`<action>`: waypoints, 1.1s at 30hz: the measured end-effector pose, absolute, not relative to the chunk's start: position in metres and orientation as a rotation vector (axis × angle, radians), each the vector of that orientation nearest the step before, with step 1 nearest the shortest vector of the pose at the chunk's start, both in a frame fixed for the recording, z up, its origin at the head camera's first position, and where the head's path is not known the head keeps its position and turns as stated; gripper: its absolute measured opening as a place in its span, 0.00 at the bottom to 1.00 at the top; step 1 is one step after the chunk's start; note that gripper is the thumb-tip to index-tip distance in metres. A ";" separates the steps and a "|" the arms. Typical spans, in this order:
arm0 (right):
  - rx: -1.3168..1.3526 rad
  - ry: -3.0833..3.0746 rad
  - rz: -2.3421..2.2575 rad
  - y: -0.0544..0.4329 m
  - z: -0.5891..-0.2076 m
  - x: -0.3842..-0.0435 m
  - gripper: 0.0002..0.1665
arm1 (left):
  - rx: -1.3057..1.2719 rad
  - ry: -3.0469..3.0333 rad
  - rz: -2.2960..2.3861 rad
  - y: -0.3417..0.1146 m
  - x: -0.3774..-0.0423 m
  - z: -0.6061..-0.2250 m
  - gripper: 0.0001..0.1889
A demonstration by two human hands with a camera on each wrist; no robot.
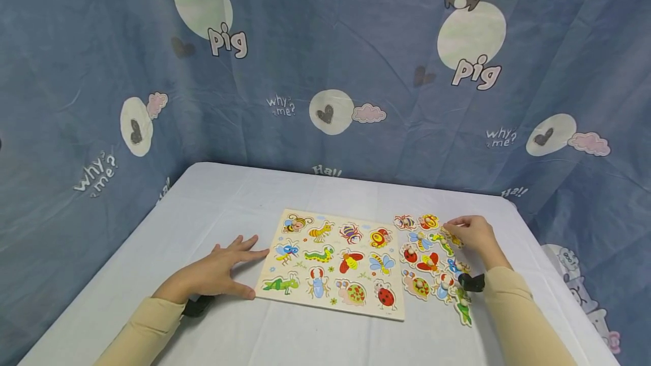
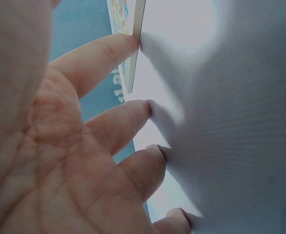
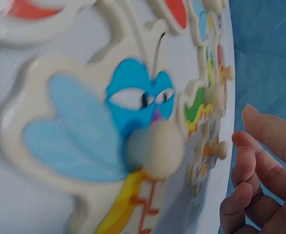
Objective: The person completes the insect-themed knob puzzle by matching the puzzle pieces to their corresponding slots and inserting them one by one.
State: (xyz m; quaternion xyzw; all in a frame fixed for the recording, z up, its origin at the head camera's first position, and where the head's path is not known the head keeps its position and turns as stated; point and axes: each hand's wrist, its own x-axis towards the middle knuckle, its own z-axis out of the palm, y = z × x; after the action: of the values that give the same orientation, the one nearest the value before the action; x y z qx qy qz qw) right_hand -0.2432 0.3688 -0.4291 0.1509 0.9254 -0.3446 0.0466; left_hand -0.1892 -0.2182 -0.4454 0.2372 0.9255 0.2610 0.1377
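Note:
My left hand [image 1: 216, 271] lies spread at the left side of a wooden insect puzzle board [image 1: 330, 308]. In the left wrist view one fingertip [image 2: 131, 43] touches the edge of the board [image 2: 139, 19], and the other fingertips rest on the white cloth. My right hand [image 1: 475, 237] hovers over the far right of the loose knobbed pieces, its fingers [image 3: 260, 131] bent with nothing between them. Nearest to it is a yellow insect piece [image 1: 452, 236], whose knob [image 3: 222, 150] stands just short of the fingertips. Beside that lies a green caterpillar piece [image 1: 442, 244].
Several other pieces lie right of the board, among them a ladybug [image 1: 408, 254], a snail [image 1: 417, 285], a grasshopper [image 1: 463, 309] and a blue-winged mosquito [image 3: 79, 122]. A white cloth [image 1: 229, 196] covers the table; a blue printed curtain [image 1: 285, 44] hangs behind.

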 end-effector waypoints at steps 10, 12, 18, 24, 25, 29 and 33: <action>0.510 2.800 -1.064 0.380 -0.434 -0.237 0.24 | 0.689 2.676 0.758 -0.219 -0.190 -0.446 0.50; 0.526 2.802 -1.067 0.380 -0.434 -0.236 0.23 | 0.689 2.674 0.760 -0.218 -0.190 -0.446 0.50; 0.579 2.825 -1.009 0.381 -0.435 -0.235 0.22 | 0.693 2.674 0.752 -0.219 -0.190 -0.447 0.50; 0.581 2.838 -0.957 0.381 -0.434 -0.238 0.22 | 0.698 2.677 0.750 -0.219 -0.191 -0.447 0.50; 0.571 2.842 -0.949 0.381 -0.434 -0.238 0.21 | 0.698 2.677 0.749 -0.219 -0.191 -0.447 0.50; 0.541 2.852 -0.912 0.382 -0.434 -0.240 0.19 | 0.697 2.675 0.752 -0.219 -0.190 -0.446 0.50; 0.524 2.867 -0.871 0.384 -0.433 -0.241 0.17 | 0.697 2.675 0.755 -0.218 -0.190 -0.445 0.50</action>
State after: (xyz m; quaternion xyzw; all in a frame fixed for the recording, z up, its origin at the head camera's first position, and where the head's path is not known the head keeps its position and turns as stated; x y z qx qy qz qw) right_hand -0.2412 0.3839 -0.4327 0.1720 0.9413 -0.2860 0.0497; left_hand -0.1896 -0.2183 -0.4453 0.2410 0.9246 0.2611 0.1374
